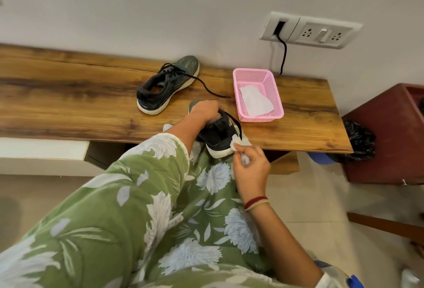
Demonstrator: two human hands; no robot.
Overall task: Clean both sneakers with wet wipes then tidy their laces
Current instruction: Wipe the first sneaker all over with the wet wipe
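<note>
Gripping near sneaker (pixel 218 137) from above, left hand (pixel 204 110); right hand (pixel 251 166) pinches wet wipe (pixel 236 143) against its heel.

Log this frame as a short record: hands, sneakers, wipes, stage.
left hand: grips held sneaker at table edge
right hand: pinches wipe against that sneaker's heel side
other sneaker: upright on table, lace trailing loose toward basket
basket: pink, one spare wipe inside
stage: wiping under way; trailing lace not yet tidied
</note>
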